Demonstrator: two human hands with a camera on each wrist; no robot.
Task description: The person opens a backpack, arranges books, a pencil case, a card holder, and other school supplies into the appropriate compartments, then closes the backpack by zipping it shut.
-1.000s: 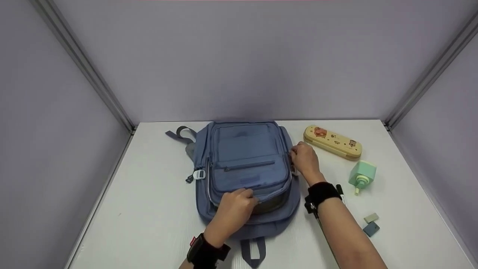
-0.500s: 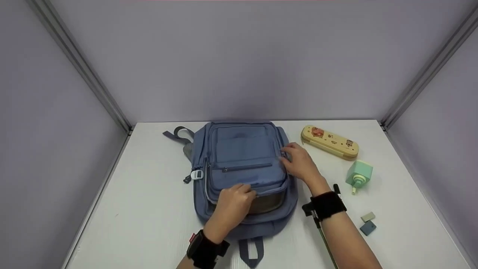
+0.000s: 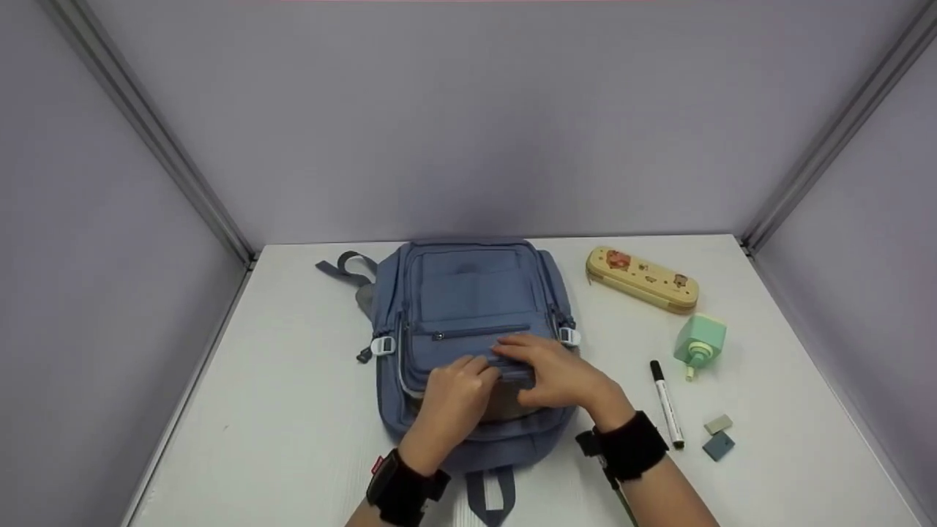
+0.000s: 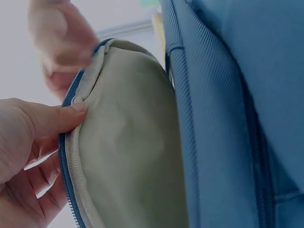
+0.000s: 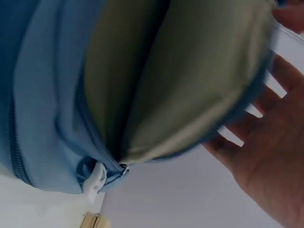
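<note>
A blue backpack (image 3: 476,289) lies on the white table, its front pocket unzipped and gaping. My left hand (image 3: 455,399) pinches the zippered edge of the pocket flap (image 4: 78,156), thumb on the beige lining (image 4: 133,137) and fingers behind it. Beside it, my right hand (image 3: 560,373) reaches over the same flap. Its fingers are extended behind the flap's edge in the right wrist view, where the hand (image 5: 273,142) looks loosely spread. A white buckle (image 5: 95,180) hangs near the zipper's end. The pocket's depth is in shadow.
Right of the backpack lie a yellow pencil case (image 3: 644,279), a green squeeze bottle (image 3: 700,342), a black-capped marker (image 3: 667,406) and two small blocks, one pale (image 3: 718,424) and one dark blue (image 3: 719,445). Grey panels (image 3: 468,124) wall the table.
My right hand has left the backpack's right side and moved down and left to the pocket flap beside my left hand. The left hand keeps its hold. The right buckle and marker are now uncovered.
</note>
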